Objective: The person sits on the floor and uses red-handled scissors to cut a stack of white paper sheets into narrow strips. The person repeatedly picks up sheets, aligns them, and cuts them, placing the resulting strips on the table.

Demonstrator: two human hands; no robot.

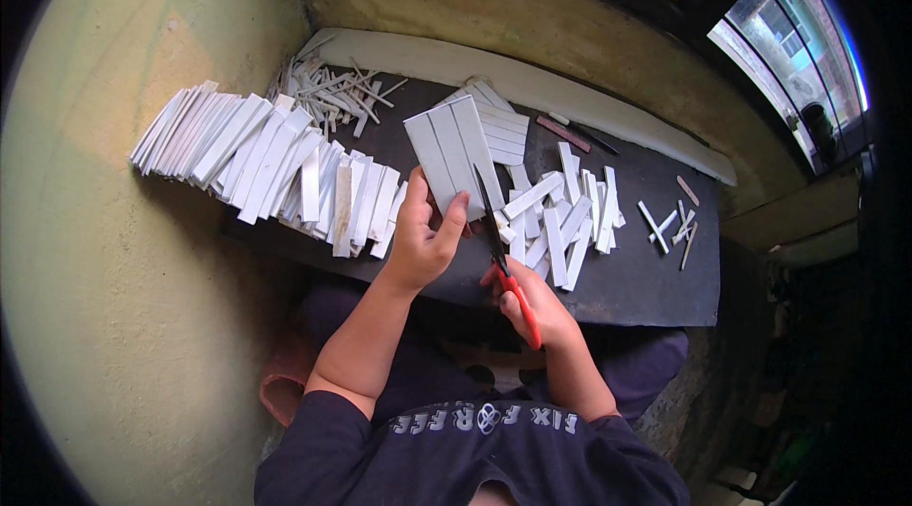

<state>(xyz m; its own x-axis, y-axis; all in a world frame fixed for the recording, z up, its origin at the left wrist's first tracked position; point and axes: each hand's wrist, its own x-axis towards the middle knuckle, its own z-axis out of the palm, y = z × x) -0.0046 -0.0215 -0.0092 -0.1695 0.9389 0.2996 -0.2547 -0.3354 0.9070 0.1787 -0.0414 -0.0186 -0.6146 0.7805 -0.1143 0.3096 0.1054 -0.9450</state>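
The grey card sheet [450,152] stood upright in your left hand [421,238], pinched at its lower edge between thumb and fingers, scored lines running lengthwise across its face. Just right of that hand, the scissors [501,259] rose along the sheet's right edge, blades slightly parted at the card; your right hand [534,302] was clenched around the red handles, just below and right of the left hand. Directly beyond your right hand lay a loose heap of cut white strips [560,216] on the dark board [655,287]. Behind the sheet, a small stack of uncut sheets [503,126] rested flat. To the left of your left hand, a long fanned row of strips [266,164] overlapped; past it, thin offcuts [332,93] were scattered. Far right of your right hand, a few stray slivers [673,221] lay apart.
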